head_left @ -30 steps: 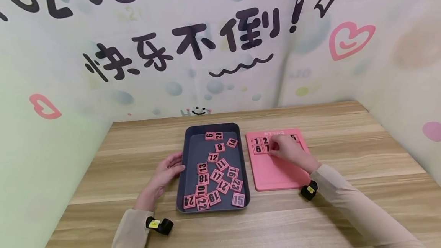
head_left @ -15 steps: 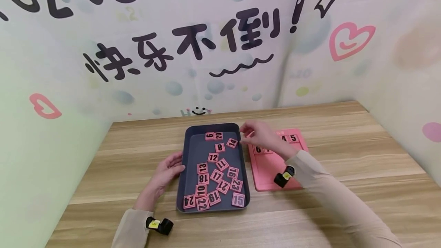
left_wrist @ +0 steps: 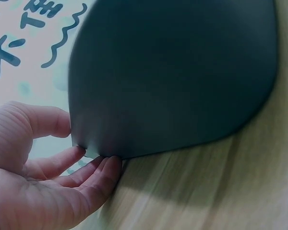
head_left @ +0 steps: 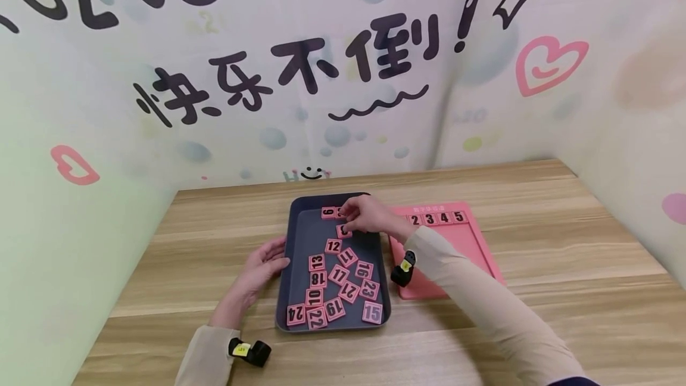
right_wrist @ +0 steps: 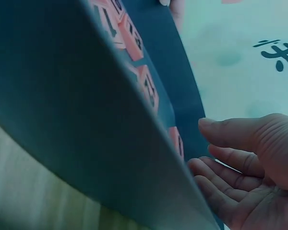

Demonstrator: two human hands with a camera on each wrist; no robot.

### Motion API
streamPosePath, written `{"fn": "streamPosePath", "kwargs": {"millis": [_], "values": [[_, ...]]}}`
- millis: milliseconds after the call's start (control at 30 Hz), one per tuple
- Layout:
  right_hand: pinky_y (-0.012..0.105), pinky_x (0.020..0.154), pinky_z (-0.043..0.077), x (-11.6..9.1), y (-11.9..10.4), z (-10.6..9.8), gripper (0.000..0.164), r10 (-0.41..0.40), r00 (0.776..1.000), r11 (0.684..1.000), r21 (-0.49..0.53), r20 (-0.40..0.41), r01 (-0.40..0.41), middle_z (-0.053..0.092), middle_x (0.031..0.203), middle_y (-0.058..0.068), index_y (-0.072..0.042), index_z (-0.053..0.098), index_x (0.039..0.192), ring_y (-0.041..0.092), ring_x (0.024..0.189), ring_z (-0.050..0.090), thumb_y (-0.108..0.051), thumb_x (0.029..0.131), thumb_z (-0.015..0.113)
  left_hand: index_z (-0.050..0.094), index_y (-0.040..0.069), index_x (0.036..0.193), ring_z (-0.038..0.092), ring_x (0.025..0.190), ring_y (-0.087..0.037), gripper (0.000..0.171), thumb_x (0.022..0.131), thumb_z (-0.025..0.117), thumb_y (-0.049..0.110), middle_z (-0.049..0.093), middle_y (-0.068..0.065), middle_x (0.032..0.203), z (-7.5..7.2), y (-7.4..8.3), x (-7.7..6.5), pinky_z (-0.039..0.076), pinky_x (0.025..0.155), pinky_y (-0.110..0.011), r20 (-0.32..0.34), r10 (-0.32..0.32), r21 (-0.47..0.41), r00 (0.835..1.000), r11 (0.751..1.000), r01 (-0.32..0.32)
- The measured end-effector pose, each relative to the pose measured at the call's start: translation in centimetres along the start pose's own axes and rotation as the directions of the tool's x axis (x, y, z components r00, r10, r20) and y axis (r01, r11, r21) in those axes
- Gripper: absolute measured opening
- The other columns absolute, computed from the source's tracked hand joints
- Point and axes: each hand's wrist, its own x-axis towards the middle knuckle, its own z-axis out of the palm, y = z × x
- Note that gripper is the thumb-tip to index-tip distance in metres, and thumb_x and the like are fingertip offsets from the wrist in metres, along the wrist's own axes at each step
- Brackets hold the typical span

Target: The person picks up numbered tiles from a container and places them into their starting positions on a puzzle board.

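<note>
Both hands are at the dark tray [head_left: 292,267] on the wooden counter [head_left: 536,255]. Her left hand [head_left: 262,267] lies relaxed, fingers straight, touching the tray's left wall. Reaching over the far end, the right hand [head_left: 367,216] hovers with curled fingertips on the tile numbered 8 [head_left: 343,232]; whether it is already pinched I cannot tell. That tile sits among loose pink number tiles [head_left: 337,282] in the tray, left of the pink board [head_left: 455,255], where tiles 2 to 5 [head_left: 436,218] show in its far row. Thin, stiff and light, I'd judge; best pinched by opposite edges.
</note>
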Motion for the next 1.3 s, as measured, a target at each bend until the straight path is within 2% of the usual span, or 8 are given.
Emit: {"fn": "streamPosePath", "kwargs": {"millis": [133, 267, 633, 900, 967, 1133, 1300], "values": [[0.029, 0.08, 0.052, 0.3, -0.1, 0.5, 0.031, -0.022, 1.0, 0.999, -0.049, 0.009, 0.023, 0.065, 0.104, 0.012, 0.0, 0.065, 0.109, 0.02, 0.09, 0.062, -0.004, 0.08, 0.073, 0.036, -0.008, 0.138, 0.04, 0.126, -0.037, 0.054, 0.087, 0.052, -0.006, 0.04, -0.03, 0.137, 0.0, 0.0, 0.0, 0.042, 0.084, -0.017, 0.003, -0.003, 0.005, 1.0, 1.0, 0.003], [0.031, 0.081, 0.052, 0.5, 0.0, 0.8, 0.028, -0.033, 0.999, 0.997, -0.074, 0.012, 0.034, 0.064, 0.102, 0.012, 0.0, 0.065, 0.107, 0.021, 0.09, 0.06, -0.002, 0.079, 0.072, 0.036, -0.008, 0.138, 0.04, 0.126, -0.037, 0.053, 0.088, 0.052, -0.005, 0.04, -0.029, 0.137, 0.0, 0.0, 0.0, 0.042, 0.085, -0.018, 0.004, -0.005, 0.007, 1.0, 1.0, 0.004], [0.028, 0.07, 0.051, 0.5, 0.1, 1.4, 0.025, -0.065, 0.996, 0.972, -0.223, 0.055, 0.076, 0.061, 0.09, 0.007, -0.005, 0.066, 0.101, 0.018, 0.078, 0.054, -0.003, 0.077, 0.074, 0.036, -0.008, 0.138, 0.04, 0.126, -0.038, 0.053, 0.087, 0.052, -0.006, 0.04, -0.03, 0.137, 0.0, -0.1, 0.1, 0.042, 0.084, -0.016, 0.005, 0.0, -0.001, 1.0, 1.0, 0.0], [0.022, 0.059, 0.045, 0.2, 0.3, 0.9, 0.021, -0.132, 0.99, 0.957, -0.256, 0.046, 0.139, 0.059, 0.079, 0.003, -0.004, 0.067, 0.097, 0.015, 0.069, 0.053, -0.008, 0.078, 0.074, 0.036, -0.008, 0.138, 0.04, 0.126, -0.037, 0.053, 0.087, 0.052, -0.007, 0.041, -0.029, 0.137, 0.0, -0.3, 0.2, 0.042, 0.086, -0.018, 0.01, 0.011, 0.0, 1.0, 1.0, -0.011], [0.023, 0.06, 0.045, -0.2, 0.2, 0.4, 0.021, -0.157, 0.987, 0.956, -0.247, 0.029, 0.159, 0.059, 0.08, 0.004, -0.004, 0.067, 0.098, 0.015, 0.069, 0.052, -0.008, 0.079, 0.074, 0.036, -0.008, 0.138, 0.04, 0.126, -0.037, 0.053, 0.087, 0.052, -0.007, 0.041, -0.029, 0.137, 0.0, -0.4, 0.3, 0.042, 0.087, -0.019, 0.01, 0.01, 0.004, 1.0, 1.0, -0.01], [0.029, 0.07, 0.047, -2.1, 0.5, -1.6, 0.025, -0.179, 0.983, 0.962, -0.215, -0.032, 0.168, 0.06, 0.089, 0.006, -0.002, 0.066, 0.103, 0.019, 0.08, 0.053, -0.006, 0.079, 0.071, 0.036, -0.007, 0.138, 0.04, 0.126, -0.036, 0.054, 0.086, 0.052, -0.007, 0.041, -0.027, 0.138, 0.0, -0.4, 0.4, 0.042, 0.091, -0.023, 0.003, -0.003, 0.01, 1.0, 1.0, 0.003], [0.034, 0.074, 0.048, -5.1, 2.4, -3.8, 0.026, -0.167, 0.98, 0.971, -0.188, -0.107, 0.145, 0.062, 0.092, 0.005, -0.003, 0.065, 0.103, 0.021, 0.085, 0.055, -0.005, 0.079, 0.071, 0.036, -0.007, 0.139, 0.04, 0.126, -0.036, 0.054, 0.087, 0.052, -0.007, 0.04, -0.027, 0.138, 0.0, -0.2, 0.4, 0.041, 0.093, -0.024, 0.006, -0.005, 0.009, 1.0, 1.0, 0.005]]}}
